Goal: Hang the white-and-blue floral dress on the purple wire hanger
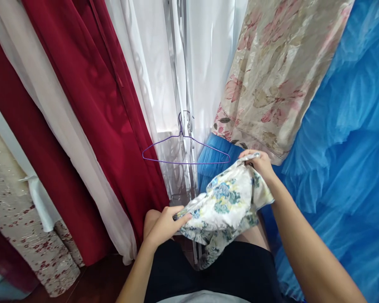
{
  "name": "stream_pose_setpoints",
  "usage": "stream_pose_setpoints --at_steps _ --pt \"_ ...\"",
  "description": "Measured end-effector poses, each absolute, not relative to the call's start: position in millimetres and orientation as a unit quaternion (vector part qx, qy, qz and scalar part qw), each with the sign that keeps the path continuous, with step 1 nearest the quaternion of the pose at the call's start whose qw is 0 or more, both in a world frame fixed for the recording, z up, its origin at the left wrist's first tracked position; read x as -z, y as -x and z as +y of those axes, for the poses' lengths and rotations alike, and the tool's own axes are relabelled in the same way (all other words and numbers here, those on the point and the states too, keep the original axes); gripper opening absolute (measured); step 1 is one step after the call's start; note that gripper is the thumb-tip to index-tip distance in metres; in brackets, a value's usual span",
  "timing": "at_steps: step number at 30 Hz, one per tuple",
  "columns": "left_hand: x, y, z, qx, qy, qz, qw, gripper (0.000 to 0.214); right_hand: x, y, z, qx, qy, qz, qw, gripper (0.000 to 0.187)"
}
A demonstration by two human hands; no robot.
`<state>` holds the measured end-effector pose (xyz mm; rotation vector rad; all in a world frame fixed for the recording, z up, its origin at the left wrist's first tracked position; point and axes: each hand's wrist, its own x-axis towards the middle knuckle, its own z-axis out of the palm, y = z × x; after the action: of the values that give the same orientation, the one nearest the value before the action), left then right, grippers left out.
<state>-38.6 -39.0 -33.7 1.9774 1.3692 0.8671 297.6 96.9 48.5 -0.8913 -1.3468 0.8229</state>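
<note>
Stretched between my two hands is a white garment [227,193] with blue, green and yellow flowers, its lower folds hanging over my lap. My left hand [170,223] pinches its left end, near a dark spot on the edge. At the upper right, my right hand [260,164] grips the other edge, fingers closed on the cloth. Just beyond the garment hangs a thin purple wire hanger [186,163] with nothing on it, its hook at a metal rail. The garment's exact kind is hard to make out in its bunched state.
Dark red fabric [91,105] and pale cloth hang on the left. White drapes [208,63] hang behind the metal pole [177,63]. On the right are a beige floral cloth [271,84] and ruffled blue tulle [350,168]. Dark floor [101,277] shows at lower left.
</note>
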Motion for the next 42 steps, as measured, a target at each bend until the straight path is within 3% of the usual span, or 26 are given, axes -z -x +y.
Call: stream_pose_setpoints --at_steps 5,12,17,22,24,28,30,34,37,39,42 --pt "-24 40 -28 -0.390 -0.773 0.473 0.161 0.043 -86 -268 170 -0.382 0.414 -0.631 0.534 0.005" --pt "-42 61 -12 -0.475 -0.730 0.454 0.187 0.031 -98 -225 166 -0.565 0.379 -0.618 0.394 0.015" --pt "-26 140 22 -0.385 -0.749 0.519 0.148 0.040 -104 -233 148 -0.576 0.410 -0.584 0.398 0.013" --pt "-41 204 60 -0.315 -0.765 0.559 0.058 0.019 -112 -230 149 -0.659 0.405 -0.560 0.297 0.018" --pt "-56 209 74 -0.346 -0.748 0.566 -0.011 0.012 -114 -230 149 -0.658 0.417 -0.548 0.305 0.021" --pt "-85 197 105 -0.371 -0.706 0.594 -0.104 0.023 -118 -234 143 -0.586 0.456 -0.541 0.394 0.026" --pt "-93 186 121 -0.390 -0.704 0.592 -0.055 0.021 -118 -235 139 -0.564 0.447 -0.556 0.415 0.026" --pt "-96 163 146 -0.456 -0.715 0.520 0.105 0.023 -107 -231 135 -0.616 0.394 -0.567 0.380 0.024" --pt "-98 155 150 -0.530 -0.670 0.512 0.085 0.037 -87 -230 137 -0.686 0.352 -0.528 0.356 0.026" --pt "-100 155 146 -0.571 -0.623 0.530 0.078 0.037 -71 -233 138 -0.686 0.343 -0.505 0.396 0.030" --pt "-105 157 130 -0.548 -0.636 0.537 0.082 0.023 -52 -242 133 -0.590 0.346 -0.534 0.497 0.040"
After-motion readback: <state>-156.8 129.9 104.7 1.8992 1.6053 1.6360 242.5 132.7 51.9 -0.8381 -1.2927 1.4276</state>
